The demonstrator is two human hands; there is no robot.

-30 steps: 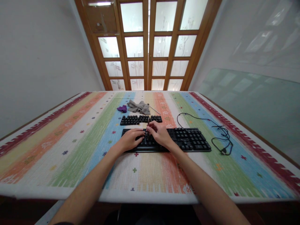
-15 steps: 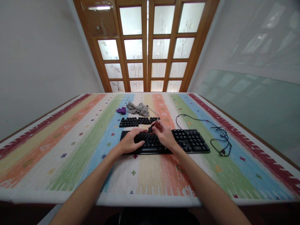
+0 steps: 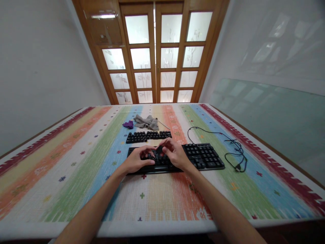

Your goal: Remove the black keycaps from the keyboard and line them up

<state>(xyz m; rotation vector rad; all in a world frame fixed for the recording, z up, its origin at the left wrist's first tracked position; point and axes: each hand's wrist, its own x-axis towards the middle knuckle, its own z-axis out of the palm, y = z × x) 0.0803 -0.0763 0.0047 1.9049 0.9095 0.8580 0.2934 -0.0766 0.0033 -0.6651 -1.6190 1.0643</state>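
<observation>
A black keyboard (image 3: 208,156) lies across the cloth, its left part bare of keycaps in places and partly hidden by my hands. Over that left part rests my left hand (image 3: 138,160), thumb and fingers apart, the fingertips bent down at the keys. My right hand (image 3: 175,154) is closed over the keyboard's middle, pinching a small dark tool (image 3: 159,149) that looks like a keycap puller. The fingertips of both hands nearly meet there. Behind the keyboard, loose black keycaps (image 3: 137,137) stand in rows.
A purple cloth (image 3: 128,125) and a crumpled grey cloth (image 3: 146,122) lie behind the keycaps. Beside them is a thin stick-like tool (image 3: 164,124). The keyboard's cable (image 3: 237,149) coils at right. A striped tablecloth (image 3: 83,176) covers the table.
My right hand has turned and lowered the dark tool toward the keys. My left fingers have curled inward over the keyboard. The view has tilted slightly up.
</observation>
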